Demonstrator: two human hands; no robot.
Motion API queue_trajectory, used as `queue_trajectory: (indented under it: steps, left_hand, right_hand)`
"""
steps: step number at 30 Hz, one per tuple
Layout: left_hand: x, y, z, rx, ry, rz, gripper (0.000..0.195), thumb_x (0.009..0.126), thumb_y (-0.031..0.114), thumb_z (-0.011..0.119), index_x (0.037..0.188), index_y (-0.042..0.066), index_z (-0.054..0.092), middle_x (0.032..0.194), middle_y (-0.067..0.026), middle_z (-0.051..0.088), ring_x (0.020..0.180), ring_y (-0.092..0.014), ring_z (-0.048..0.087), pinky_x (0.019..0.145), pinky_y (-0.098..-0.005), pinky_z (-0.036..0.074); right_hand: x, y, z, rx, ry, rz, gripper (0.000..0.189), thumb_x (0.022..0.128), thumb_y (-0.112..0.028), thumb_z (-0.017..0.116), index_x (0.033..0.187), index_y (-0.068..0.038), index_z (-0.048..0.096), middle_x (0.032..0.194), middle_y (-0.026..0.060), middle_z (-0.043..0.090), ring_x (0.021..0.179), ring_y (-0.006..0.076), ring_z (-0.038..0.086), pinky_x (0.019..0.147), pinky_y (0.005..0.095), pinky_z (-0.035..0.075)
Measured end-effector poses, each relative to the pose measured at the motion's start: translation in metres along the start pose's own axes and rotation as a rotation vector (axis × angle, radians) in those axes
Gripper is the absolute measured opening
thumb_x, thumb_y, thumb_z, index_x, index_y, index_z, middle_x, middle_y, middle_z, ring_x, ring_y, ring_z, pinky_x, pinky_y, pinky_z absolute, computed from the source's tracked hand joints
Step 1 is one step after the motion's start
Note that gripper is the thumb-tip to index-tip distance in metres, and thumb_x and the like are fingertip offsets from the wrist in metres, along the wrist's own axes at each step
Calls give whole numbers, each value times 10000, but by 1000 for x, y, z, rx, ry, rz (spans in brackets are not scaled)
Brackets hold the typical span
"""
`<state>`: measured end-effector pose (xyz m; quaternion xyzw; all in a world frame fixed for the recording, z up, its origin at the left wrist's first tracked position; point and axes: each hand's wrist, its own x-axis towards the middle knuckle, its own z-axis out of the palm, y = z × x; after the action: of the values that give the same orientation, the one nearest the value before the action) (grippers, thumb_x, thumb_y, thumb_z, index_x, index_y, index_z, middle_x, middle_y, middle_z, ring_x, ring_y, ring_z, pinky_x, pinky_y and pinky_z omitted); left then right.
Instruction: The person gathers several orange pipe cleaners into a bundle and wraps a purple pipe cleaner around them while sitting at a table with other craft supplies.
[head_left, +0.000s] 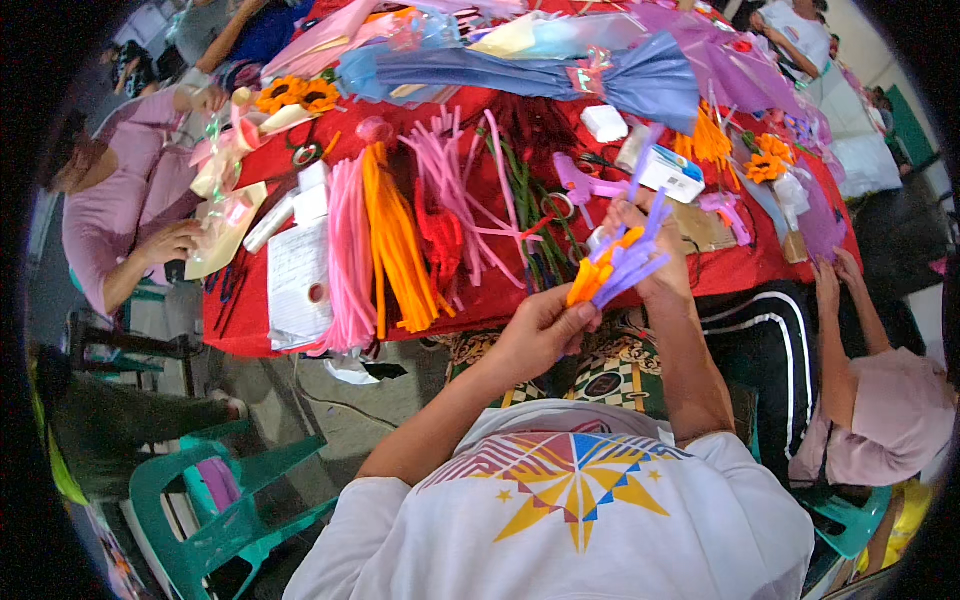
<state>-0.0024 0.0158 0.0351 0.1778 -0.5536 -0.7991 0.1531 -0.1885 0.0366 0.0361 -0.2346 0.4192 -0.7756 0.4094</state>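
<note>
My left hand (546, 324) grips the lower end of a bunch of orange pipe cleaners (592, 276) and purple pipe cleaners (630, 271), just over the table's front edge. Close behind the bunch is my right hand (664, 262), its fingers pinched around a single purple pipe cleaner (645, 163) that points up and away. The purple stems partly cover the right palm. On the red tablecloth (480, 304) beyond lie green pipe cleaners (531, 199), loose pink pipe cleaners (457, 180) and a red bundle (437, 229).
Pink (351, 255) and orange bundles (397, 247) hang near the front edge beside a written sheet (296, 281). Two glue guns (581, 180) and a white box (670, 174) lie right. A blue wrapped bouquet (525, 71) spans the back. People sit on both sides; a green chair (225, 517) stands behind left.
</note>
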Motion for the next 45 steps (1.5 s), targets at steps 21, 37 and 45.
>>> queue_trajectory:
  steps: [21,37,45]
  left_hand:
    - [-19,-17,-26,-406,18,-47,199,943,237,466,899,54,533,809,-13,542,508,-56,344,503,-219,326]
    - [-13,-21,-18,-243,86,-54,217,934,273,483,894,69,546,720,12,531,494,-48,367,462,-204,307]
    - [-16,-44,-19,-30,195,7,209,939,251,475,913,61,556,687,22,511,550,-58,462,502,-208,370]
  right_hand:
    - [2,12,-21,122,-287,205,135,780,-65,656,900,-41,599,802,36,592,620,125,570,571,242,493]
    - [2,46,6,-217,10,45,78,793,-21,614,871,-15,612,773,67,629,680,127,603,600,247,499]
    - [11,53,11,-167,-114,240,169,761,-95,669,872,2,586,709,56,595,601,126,573,542,245,473]
